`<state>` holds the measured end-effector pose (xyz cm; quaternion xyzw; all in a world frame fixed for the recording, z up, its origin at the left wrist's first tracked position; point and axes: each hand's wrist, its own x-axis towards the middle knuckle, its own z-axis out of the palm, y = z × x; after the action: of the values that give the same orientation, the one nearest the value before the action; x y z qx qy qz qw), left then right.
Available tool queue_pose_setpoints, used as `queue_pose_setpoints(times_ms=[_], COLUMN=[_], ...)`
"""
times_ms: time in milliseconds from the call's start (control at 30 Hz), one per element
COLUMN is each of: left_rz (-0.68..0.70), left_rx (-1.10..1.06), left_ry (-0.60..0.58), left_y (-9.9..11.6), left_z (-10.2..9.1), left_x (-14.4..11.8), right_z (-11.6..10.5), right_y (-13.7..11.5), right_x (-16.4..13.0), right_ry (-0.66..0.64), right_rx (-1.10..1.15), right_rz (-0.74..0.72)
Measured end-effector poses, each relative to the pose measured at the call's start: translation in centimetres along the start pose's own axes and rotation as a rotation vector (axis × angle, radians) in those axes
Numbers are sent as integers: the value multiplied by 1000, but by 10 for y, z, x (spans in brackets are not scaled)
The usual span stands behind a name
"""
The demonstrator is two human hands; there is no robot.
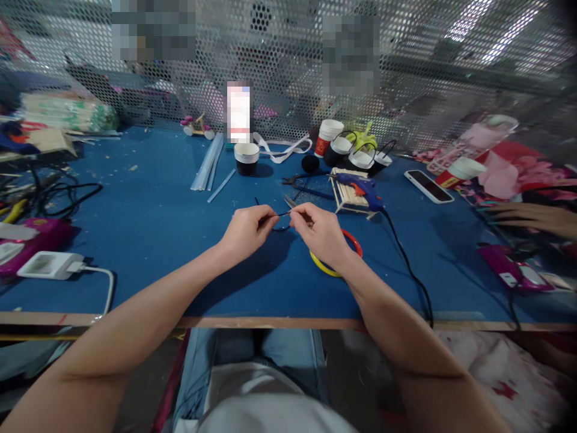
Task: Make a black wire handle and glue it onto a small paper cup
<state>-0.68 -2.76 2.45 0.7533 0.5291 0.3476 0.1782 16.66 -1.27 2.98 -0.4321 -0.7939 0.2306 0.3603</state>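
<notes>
Both my hands meet over the middle of the blue table point(148, 240). My left hand point(247, 230) pinches one end of a thin black wire point(282, 214). My right hand point(318, 234) pinches the other end, and something small and metallic sticks up from its fingers; I cannot tell what it is. A loop of the wire hangs between the hands. A red ring point(355, 240) and a yellow ring point(321, 267) lie on the table under my right wrist.
A blue glue gun point(363, 187) rests on a small stick frame point(348, 196), its black cord running off the front edge. Paper cups point(247, 157), clear glue sticks point(208, 163), black pliers point(298, 178), a phone point(428, 186) and a white charger point(50, 264) lie around. Another person's hand point(536, 218) is at right.
</notes>
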Motion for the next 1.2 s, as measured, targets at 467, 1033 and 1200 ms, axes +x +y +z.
queue_pose_setpoints(times_ms=[467, 1033, 1200], left_rz=[147, 80, 86], left_rx=[59, 41, -13], left_ry=[43, -25, 29], left_y=[-6, -6, -6], left_z=[8, 3, 3], left_x=[-1, 2, 2], right_z=[1, -7, -2], right_y=[3, 13, 11], right_x=[5, 9, 11], right_ry=[-28, 110, 115], right_rx=[336, 323, 597], right_rz=[232, 147, 215])
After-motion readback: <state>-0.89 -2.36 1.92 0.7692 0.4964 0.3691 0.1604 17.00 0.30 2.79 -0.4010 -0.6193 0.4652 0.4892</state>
